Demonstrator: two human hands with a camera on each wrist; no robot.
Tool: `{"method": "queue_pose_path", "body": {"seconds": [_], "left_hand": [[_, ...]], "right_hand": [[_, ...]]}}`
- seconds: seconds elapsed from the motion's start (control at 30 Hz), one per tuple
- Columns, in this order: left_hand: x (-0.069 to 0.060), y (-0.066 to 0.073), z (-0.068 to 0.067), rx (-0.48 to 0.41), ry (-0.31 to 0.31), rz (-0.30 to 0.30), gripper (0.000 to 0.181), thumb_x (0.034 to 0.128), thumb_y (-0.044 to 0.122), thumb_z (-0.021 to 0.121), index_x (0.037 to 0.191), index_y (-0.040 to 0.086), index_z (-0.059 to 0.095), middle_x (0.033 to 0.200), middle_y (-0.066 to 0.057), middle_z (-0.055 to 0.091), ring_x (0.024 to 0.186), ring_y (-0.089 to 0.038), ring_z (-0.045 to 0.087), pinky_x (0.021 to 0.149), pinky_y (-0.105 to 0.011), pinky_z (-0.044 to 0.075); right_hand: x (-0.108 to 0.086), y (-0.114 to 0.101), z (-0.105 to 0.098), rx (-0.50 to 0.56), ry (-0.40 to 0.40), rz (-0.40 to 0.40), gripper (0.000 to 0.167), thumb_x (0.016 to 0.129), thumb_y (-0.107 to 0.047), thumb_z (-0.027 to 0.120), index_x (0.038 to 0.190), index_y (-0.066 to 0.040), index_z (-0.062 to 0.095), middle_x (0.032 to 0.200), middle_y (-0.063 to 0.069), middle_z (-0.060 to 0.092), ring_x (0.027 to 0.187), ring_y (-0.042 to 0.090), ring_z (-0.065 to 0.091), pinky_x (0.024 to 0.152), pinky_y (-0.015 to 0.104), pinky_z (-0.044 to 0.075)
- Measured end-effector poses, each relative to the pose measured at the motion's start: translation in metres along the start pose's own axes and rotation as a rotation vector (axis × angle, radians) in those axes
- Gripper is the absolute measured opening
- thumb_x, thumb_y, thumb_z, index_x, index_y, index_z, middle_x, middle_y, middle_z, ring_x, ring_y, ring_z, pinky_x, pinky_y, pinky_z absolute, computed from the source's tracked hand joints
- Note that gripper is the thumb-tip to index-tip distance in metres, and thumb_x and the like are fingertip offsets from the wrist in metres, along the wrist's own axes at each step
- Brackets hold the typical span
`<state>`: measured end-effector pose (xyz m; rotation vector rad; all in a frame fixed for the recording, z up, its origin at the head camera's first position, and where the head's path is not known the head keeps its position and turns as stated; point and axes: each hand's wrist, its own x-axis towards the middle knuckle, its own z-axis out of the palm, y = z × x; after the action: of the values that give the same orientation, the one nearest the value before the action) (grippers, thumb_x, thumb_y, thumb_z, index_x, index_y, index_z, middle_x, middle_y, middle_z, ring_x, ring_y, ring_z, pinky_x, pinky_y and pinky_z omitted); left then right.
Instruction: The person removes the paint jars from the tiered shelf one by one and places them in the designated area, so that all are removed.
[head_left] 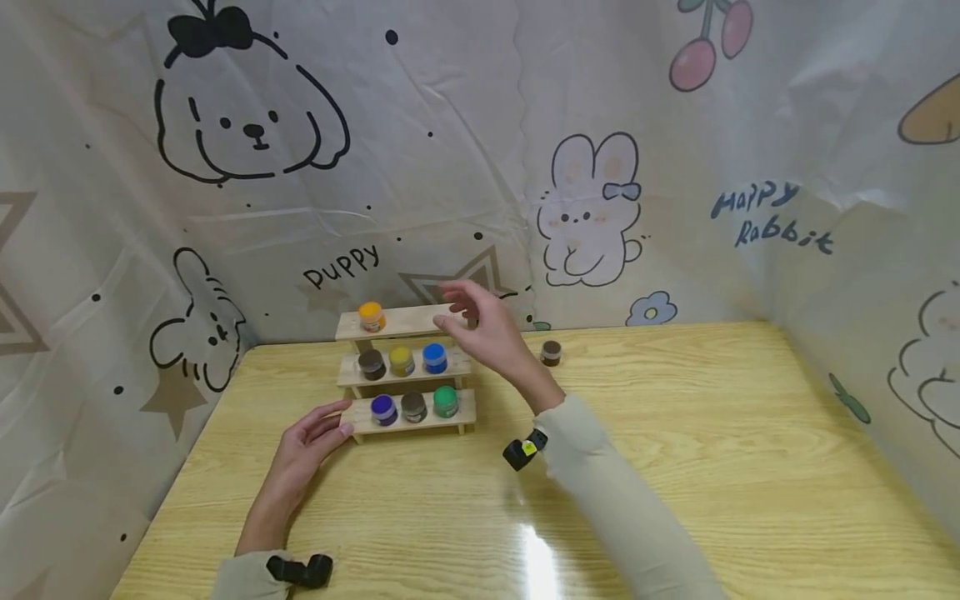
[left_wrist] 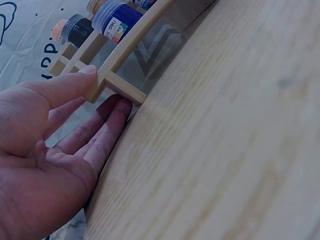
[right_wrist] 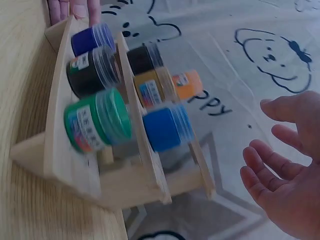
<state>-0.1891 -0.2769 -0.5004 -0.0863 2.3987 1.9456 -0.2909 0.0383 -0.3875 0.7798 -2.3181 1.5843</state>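
"Wooden rack [head_left: 405,320] on my screen, yes? Where does it stand?"

"It stands on the table [head_left: 675,467], near the printed sheet [head_left: 450,183], and has three steps. On the top step [head_left: 417,319] I see one orange jar [head_left: 371,317]. On the middle step [head_left: 349,372] are a dark jar [head_left: 371,364], a yellow jar [head_left: 402,361] and a blue jar [head_left: 434,358]. On the lowest step [head_left: 467,408] are a purple jar [head_left: 384,410], a grey-brown jar [head_left: 413,407] and a green jar [head_left: 446,402]."

"What does the left hand [head_left: 306,439] do?"

"I see it hold the left end of the lowest step, thumb on the board, fingers bent near its leg."

"And the right hand [head_left: 483,327]?"

"It holds nothing. Its fingers are loosely bent, with the thumb away from them. My right wrist view shows it apart from the rack."

"Is one jar outside?"

"Yes, a small brown jar [head_left: 551,353] is on the table, to the right of the rack."
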Motion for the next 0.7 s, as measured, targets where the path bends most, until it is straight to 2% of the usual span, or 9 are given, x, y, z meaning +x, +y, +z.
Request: {"method": "queue_pose_path", "body": {"seconds": [0.2,0.3,0.5,0.7], "left_hand": [[0.000,-0.001,0.000,0.001,0.000,0.005,0.054,0.1009,0.024,0.069,0.148,0.005,0.053,0.142,-0.020,0.056,0.115,-0.002,0.058,0.092,-0.017,0.051],[0.000,-0.001,0.000,-0.001,0.004,0.004,0.053,0.1010,0.024,0.069,0.148,0.004,0.053,0.141,-0.019,0.057,0.114,-0.002,0.058,0.091,-0.017,0.051],[-0.002,-0.001,0.001,0.001,0.004,0.009,0.054,0.1012,0.025,0.069,0.148,0.004,0.053,0.140,-0.019,0.057,0.115,-0.003,0.057,0.091,-0.017,0.051],[-0.002,-0.002,0.001,0.013,0.001,0.019,0.053,0.1012,0.025,0.069,0.148,0.005,0.054,0.140,-0.020,0.057,0.115,-0.003,0.057,0.091,-0.017,0.051]], "right_hand": [[0.017,-0.008,0.018,-0.037,-0.051,-0.002,0.045,0.097,-0.019,0.074,0.138,-0.007,0.059,0.127,0.010,0.065,0.114,0.030,0.063,0.100,0.047,0.052],[0.025,-0.010,0.026,-0.062,-0.083,0.003,0.046,0.097,-0.020,0.073,0.139,-0.007,0.059,0.127,0.010,0.064,0.115,0.029,0.063,0.099,0.042,0.052],[0.039,-0.013,0.042,-0.110,-0.149,0.055,0.050,0.097,-0.023,0.074,0.142,-0.010,0.057,0.132,0.011,0.063,0.117,0.026,0.063,0.096,0.035,0.054],[0.047,-0.011,0.057,-0.075,-0.166,0.063,0.048,0.097,-0.019,0.074,0.141,-0.009,0.057,0.132,0.016,0.062,0.117,0.028,0.063,0.095,0.035,0.054]]}}
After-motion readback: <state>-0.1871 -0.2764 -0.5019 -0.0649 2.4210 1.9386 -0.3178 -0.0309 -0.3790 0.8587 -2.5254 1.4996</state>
